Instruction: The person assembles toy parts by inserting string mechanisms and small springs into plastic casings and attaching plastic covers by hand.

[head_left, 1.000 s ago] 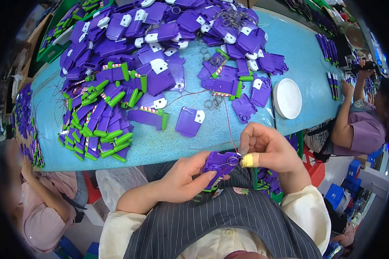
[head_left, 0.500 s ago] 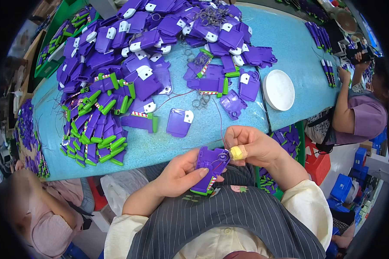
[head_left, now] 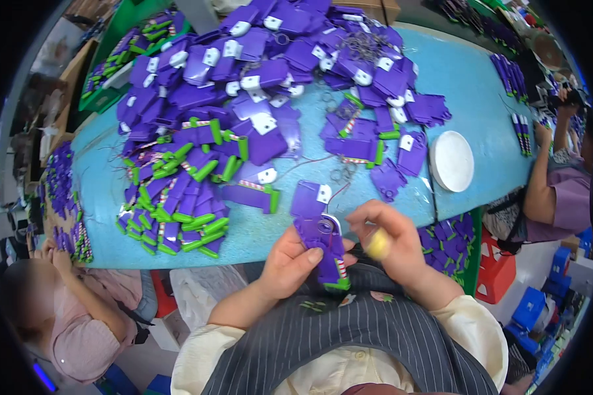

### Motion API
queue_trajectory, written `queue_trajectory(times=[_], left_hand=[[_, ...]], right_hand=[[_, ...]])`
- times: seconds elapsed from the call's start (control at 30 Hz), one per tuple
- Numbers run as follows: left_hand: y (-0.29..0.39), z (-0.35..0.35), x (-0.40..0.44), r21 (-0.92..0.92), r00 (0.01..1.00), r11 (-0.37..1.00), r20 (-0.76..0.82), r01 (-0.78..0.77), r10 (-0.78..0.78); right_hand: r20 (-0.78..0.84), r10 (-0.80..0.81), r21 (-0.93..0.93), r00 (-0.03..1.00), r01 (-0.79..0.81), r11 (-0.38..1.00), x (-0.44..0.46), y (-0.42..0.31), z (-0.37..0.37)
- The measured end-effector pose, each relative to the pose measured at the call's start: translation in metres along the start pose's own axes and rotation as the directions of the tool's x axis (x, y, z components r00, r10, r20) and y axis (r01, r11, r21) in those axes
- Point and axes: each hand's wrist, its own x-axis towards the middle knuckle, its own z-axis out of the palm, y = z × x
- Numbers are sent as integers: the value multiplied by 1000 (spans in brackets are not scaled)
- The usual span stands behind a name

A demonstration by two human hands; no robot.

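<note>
My left hand grips a purple plastic wing piece with a red-and-white striped edge and a green end, above my lap. A small wire coil sits at its upper end, beside a curved white edge. A thin dark red wire rises from that end. Just right of the piece, apart from it, is my right hand; its fingers are spread and slightly blurred, with a yellow wrap around one digit. Nothing shows between those fingers. On the table beyond lies a purple piece with a white corner.
A heap of purple and white pieces and a pile of green-tipped ones cover the table's left and back. A white round dish stands right. Wire coils lie ahead. Co-workers sit at both sides; a green crate is below right.
My right hand has come away from the purple piece and its fingers have parted. The piece has turned more upright in my left hand. The whole view has shifted slightly.
</note>
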Motion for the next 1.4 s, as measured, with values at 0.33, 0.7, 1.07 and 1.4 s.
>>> queue_trajectory(times=[0.33, 0.7, 1.07, 1.4], left_hand=[[-14, 8, -8, 304, 980, 940, -76, -152, 183], [-12, 9, -19, 197, 977, 979, -195, -44, 83], [-7, -3, -21, 251, 945, 956, -249, -150, 213], [23, 1, -36, 68, 961, 996, -273, 57, -37]], right_hand=[[-5, -326, -404, 945, 297, 865, 0, 4, 28], [61, -43, -318, 997, 61, 946, -7, 10, 13], [-21, -55, -189, 998, 50, 981, 10, 31, 44], [87, -332, -859, 939, 240, 453, 46, 7, 23]])
